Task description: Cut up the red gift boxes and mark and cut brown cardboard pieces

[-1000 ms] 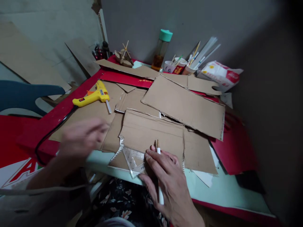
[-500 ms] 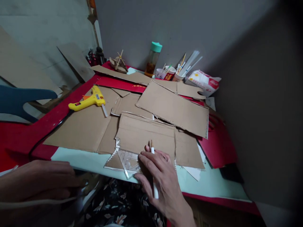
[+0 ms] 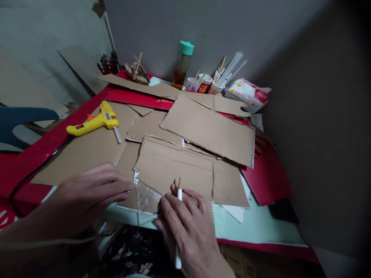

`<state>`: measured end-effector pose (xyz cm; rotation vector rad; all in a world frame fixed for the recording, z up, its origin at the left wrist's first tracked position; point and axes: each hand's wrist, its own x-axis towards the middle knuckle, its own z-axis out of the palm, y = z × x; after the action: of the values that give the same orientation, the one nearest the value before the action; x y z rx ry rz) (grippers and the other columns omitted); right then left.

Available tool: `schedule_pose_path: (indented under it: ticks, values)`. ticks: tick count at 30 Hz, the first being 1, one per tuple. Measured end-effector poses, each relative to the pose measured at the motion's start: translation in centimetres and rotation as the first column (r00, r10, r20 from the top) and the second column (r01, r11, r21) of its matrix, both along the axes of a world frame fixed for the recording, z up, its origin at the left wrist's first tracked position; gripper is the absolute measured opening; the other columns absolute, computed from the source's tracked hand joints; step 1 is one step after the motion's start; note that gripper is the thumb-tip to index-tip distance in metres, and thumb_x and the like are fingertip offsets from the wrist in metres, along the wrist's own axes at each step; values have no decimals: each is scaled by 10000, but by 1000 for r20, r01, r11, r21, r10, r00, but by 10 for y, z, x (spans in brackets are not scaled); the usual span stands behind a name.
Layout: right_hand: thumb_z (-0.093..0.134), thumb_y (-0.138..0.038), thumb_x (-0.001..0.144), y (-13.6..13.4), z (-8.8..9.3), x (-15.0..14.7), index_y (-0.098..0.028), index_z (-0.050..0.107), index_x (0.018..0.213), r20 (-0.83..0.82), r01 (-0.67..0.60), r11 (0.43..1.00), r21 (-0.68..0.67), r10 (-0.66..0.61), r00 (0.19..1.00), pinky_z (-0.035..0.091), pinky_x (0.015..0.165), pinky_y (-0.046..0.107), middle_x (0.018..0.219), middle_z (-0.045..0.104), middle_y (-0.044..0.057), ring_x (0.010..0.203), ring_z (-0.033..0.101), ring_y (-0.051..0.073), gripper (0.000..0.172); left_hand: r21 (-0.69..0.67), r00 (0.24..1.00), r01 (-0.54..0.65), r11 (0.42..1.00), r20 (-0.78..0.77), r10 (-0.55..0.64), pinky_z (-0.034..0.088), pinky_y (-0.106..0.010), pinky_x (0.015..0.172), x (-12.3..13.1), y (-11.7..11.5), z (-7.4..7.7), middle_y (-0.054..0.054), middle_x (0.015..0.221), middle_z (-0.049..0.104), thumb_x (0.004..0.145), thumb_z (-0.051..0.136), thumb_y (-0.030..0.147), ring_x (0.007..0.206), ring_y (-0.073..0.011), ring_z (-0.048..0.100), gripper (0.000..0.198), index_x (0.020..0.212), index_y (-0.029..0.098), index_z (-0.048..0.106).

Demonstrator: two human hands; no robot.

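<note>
My right hand (image 3: 185, 220) has a white pencil (image 3: 179, 193) tucked between its fingers, its wooden tip pointing away from me. The fingertips of that hand rest at the right side of a clear set square (image 3: 146, 199), which lies on a cardboard piece (image 3: 174, 162) with a torn left edge. Just left of that edge is my left hand (image 3: 98, 189), fingers drawn together with the tips close to the set square. Whatever those fingers may pinch is hidden from view.
A yellow glue gun (image 3: 101, 121) lies on cardboard at the left, its black cord running toward me. Another cardboard sheet (image 3: 211, 129) overlaps behind. At the back stand a bottle (image 3: 181, 67), cups with sticks (image 3: 217, 87) and a tissue pack (image 3: 247, 94). A blue chair (image 3: 26, 123) is at left.
My left hand has risen from the lower left to the cardboard's torn edge. The set square has turned and shifted left under my right hand. The view has moved slightly.
</note>
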<state>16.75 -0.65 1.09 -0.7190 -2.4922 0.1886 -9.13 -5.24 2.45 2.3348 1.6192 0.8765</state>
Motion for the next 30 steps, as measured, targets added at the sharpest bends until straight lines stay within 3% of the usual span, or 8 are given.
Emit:
schedule_pose_path:
  ticks: [6,11,15,19,21,24,27,30]
  values:
    - [634,-232,973,-2,-6,0,-119,659,1182,-74,19,1000,18,-17,997,489,936,397,1110,765,71,1152,646,239,239,-134,994,45,990,108,-30,480,-185,762,7,5,-6,8,963,703,993,513,216,865,-115,636,240,1132,308,685]
    - [628,-212,973,1,0,1,-98,681,1142,-53,-11,1000,12,12,999,477,895,398,1056,768,79,1067,662,247,210,-169,994,59,984,104,-41,454,-170,798,4,-1,-7,21,1016,687,977,504,145,898,-105,608,312,1182,314,666]
    - [421,-123,1025,11,14,7,-53,660,1216,67,-98,995,4,98,993,486,836,413,1128,740,125,980,641,257,313,-115,999,44,992,35,-40,438,-239,881,10,-4,-8,-8,1131,662,964,520,119,990,-148,581,332,1233,287,620]
    - [288,-112,1044,23,21,7,-33,642,1250,138,-137,990,-15,138,981,498,761,415,1190,711,151,903,590,254,417,34,995,17,999,-101,-13,423,-317,956,20,-6,-15,-79,1251,615,941,514,90,1083,-205,555,309,1216,197,605]
    - [316,-118,1043,26,19,4,-44,632,1274,159,-132,991,-35,136,978,498,751,424,1213,700,146,906,561,260,398,81,990,14,997,-144,-2,402,-348,1025,26,-9,-19,-117,1271,616,937,526,75,1140,-224,540,321,1247,138,578]
    - [450,-164,1028,28,12,0,-72,627,1298,160,-103,994,-45,109,981,490,744,431,1228,697,123,909,528,268,336,36,980,-30,999,-195,36,354,-409,1087,33,-12,-22,-118,1321,627,966,556,175,1186,-250,530,361,1324,127,544]
    - [587,-246,990,27,8,-4,-89,657,1259,125,-64,998,-12,65,990,479,721,422,1188,722,98,880,512,262,320,-20,968,-5,1000,-251,-1,337,-440,1065,36,-13,-20,-89,1404,595,974,555,335,1202,-274,521,437,1377,167,535]
    - [623,-318,974,27,6,-7,-79,667,1252,121,-55,998,16,53,991,475,699,422,1178,731,101,859,503,262,369,-21,960,20,1000,-277,-25,334,-438,1025,36,-10,-16,-84,1429,578,968,549,335,1206,-275,507,445,1379,164,544]
